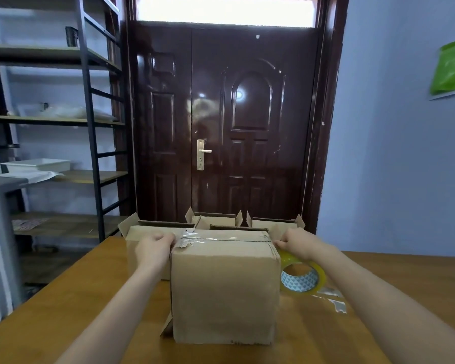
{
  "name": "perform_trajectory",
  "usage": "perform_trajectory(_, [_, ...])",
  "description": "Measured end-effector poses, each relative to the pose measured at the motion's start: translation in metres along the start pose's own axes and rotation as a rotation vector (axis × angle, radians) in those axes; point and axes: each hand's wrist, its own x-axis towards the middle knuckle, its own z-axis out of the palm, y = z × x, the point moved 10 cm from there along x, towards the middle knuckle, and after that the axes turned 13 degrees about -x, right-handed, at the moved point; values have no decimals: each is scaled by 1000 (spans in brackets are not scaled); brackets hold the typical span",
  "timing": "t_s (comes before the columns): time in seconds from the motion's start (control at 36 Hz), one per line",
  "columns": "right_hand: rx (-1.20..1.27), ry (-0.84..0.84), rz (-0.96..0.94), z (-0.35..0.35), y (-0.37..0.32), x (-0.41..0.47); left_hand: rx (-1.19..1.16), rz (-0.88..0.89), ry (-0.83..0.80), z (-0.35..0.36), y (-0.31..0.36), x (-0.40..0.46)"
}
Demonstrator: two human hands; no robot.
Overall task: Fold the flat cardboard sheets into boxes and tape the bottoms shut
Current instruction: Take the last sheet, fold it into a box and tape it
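Presently: cardboard box (pixel 225 292) on table (pixel 63 311), taped bottom up.
Left hand (pixel 155 246) grips its left top edge, right hand (pixel 296 241) pinches the right; tape roll (pixel 301 278) beside, open boxes (pixel 216 220) behind.

A brown wooden table (pixel 378 298) holds a closed box (pixel 225 290) between both hands. A tape roll (pixel 302 278) sits under the right hand. More open boxes (pixel 216 220) stand just behind.

A brown cardboard box (pixel 225 290) stands near on the table, clear tape (pixel 221 239) across its top seam; open boxes (pixel 216 220) behind; tape roll (pixel 301 278) right.
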Motion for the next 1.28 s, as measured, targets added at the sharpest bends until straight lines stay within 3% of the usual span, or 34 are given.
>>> perform_trajectory(0.14, [0,9,-23,-2,-5,-1,12,-30,-55,3,-11,2])
perform_trajectory(0.39, [-36,32,-26,-3,-11,-10,-164,-329,-143,15,-69,-13])
perform_trajectory(0.47, [-60,45,-6,-5,-11,-13,-102,-215,-129,12,-63,-9])
perform_trajectory(0.58, [-84,48,17,-7,-12,-17,36,123,-82,4,-13,-14])
perform_trajectory(0.69, [-127,38,42,-9,-14,-21,129,397,-228,17,29,-30])
perform_trajectory(0.78, [-163,43,52,-11,-16,-24,131,421,-276,19,38,-35])
perform_trajectory(0.89, [-200,71,66,-12,-20,-27,101,336,-225,12,39,-28])
perform_trajectory(0.97, [-255,79,82,-14,-24,-28,321,329,-226,25,46,-26])
perform_trajectory(1.14, [-236,89,61,-14,-26,-32,987,228,-346,66,31,-31])
perform_trajectory(1.19, [-219,105,60,-13,-25,-33,1188,289,-375,78,34,-37])
perform_trajectory(1.28, [-195,117,53,-13,-23,-35,1275,413,-579,102,33,-49])
